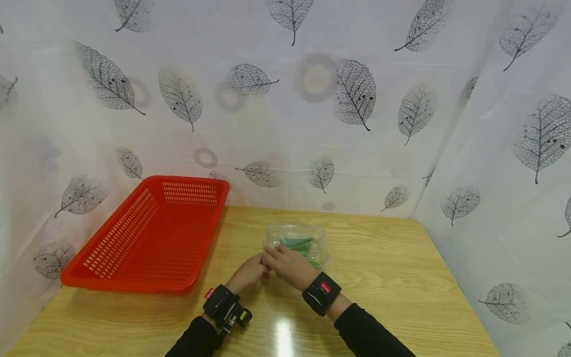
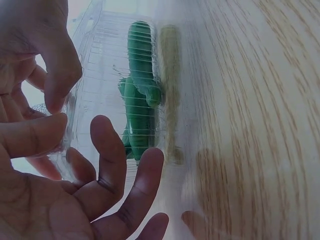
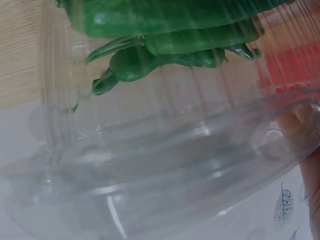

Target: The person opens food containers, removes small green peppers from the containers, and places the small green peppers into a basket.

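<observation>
A clear plastic clamshell box (image 1: 327,243) stands on the table with several green peppers (image 1: 300,245) in it, seen through its ribbed wall in both wrist views. My left hand (image 1: 248,273) is at the box's near left corner. In the left wrist view, the thumb and a finger of my left hand (image 2: 65,200) pinch the box's rim, while the other fingers spread along its side. My right hand (image 1: 291,267) reaches over the near edge, its fingertips gripping the rim beside the left ones. The head view hides both sets of fingertips partly.
A large red plastic basket (image 1: 196,283) with slotted walls stands at the left. The wood-grain table (image 1: 383,277) meets a pale leaf-print cloth (image 1: 285,134) behind and on the right.
</observation>
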Demonstrator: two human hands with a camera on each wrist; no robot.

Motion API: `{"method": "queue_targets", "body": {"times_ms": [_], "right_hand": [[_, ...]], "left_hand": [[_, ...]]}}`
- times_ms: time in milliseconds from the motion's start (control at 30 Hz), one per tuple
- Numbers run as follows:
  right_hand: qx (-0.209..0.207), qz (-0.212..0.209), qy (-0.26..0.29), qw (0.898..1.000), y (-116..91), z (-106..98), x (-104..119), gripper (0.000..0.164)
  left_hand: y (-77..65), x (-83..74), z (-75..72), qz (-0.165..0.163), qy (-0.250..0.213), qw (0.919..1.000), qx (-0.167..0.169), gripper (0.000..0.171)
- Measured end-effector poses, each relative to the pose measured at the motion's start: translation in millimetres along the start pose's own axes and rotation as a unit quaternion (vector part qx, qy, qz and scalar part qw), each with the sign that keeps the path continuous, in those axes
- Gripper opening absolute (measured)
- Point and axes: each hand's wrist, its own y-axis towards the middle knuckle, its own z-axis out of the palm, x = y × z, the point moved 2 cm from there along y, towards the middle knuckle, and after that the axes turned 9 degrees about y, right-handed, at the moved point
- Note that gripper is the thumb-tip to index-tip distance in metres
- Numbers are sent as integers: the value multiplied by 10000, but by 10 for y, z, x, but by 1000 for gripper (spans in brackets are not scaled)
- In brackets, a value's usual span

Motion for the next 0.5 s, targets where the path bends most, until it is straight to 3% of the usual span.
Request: {"method": "queue_targets", "body": {"times_ms": [300,500], "right_hand": [[216,33,-22,9998,19,-73,-2,34],[5,139,-214,9997,65,-116,-48,38]], "left_hand": [[-13,-3,-5,6,73,9999,88,19],[-14,12,-13,-94,135,9998,105,17]]}}
